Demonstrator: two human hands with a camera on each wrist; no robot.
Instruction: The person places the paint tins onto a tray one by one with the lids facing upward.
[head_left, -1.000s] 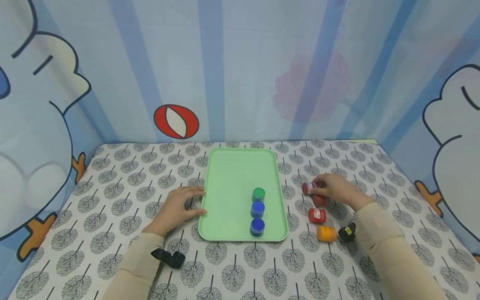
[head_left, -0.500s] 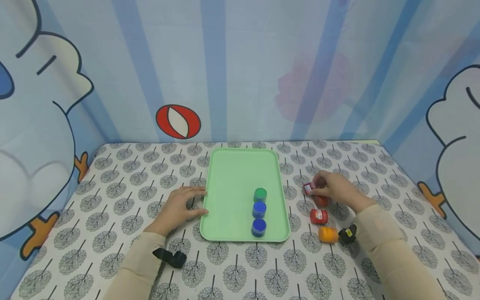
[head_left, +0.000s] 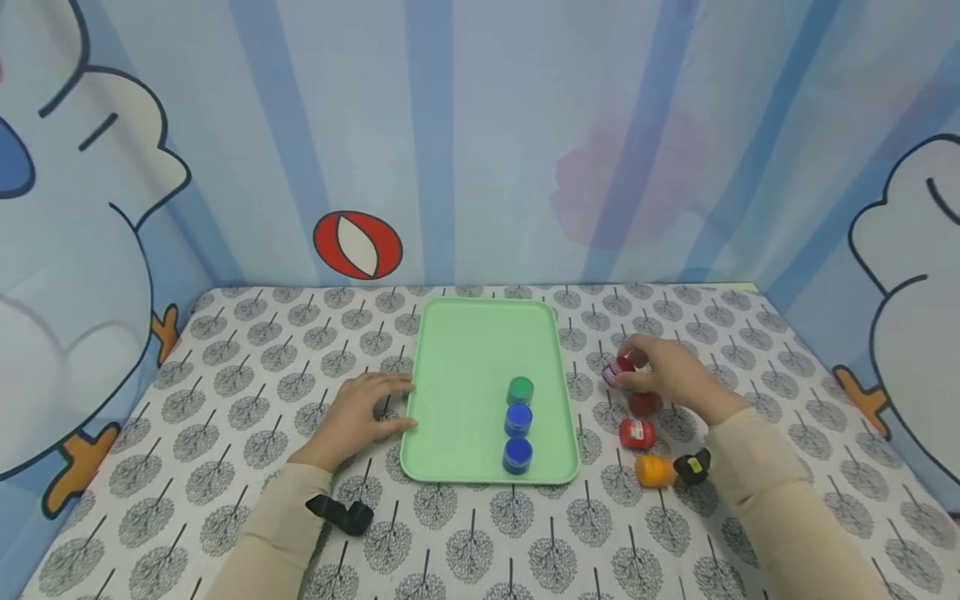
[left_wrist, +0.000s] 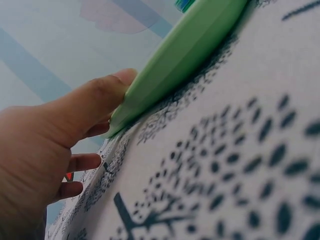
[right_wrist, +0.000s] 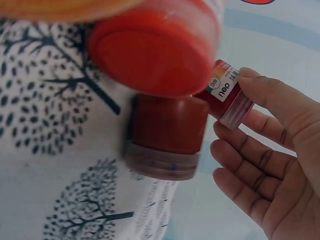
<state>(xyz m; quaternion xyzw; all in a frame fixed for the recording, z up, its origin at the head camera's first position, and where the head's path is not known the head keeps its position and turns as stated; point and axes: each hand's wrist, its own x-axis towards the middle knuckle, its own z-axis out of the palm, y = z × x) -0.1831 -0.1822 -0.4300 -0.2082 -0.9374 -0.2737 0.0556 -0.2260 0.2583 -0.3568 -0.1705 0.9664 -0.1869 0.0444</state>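
A tree-print cloth (head_left: 480,533) meets a striped backdrop (head_left: 502,142) bearing a ball (head_left: 357,245) and, perhaps, a flower (head_left: 633,179).

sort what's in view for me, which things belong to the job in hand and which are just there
Likely the job:
tray
green jar
near blue jar
far blue jar
held jar
brown-red jar
red jar
orange jar

Just there:
cloth
curtain
wrist cameras

Beige sleeves (head_left: 783,508); black wrist cameras (head_left: 357,518), right one with yellow mark (head_left: 695,464).
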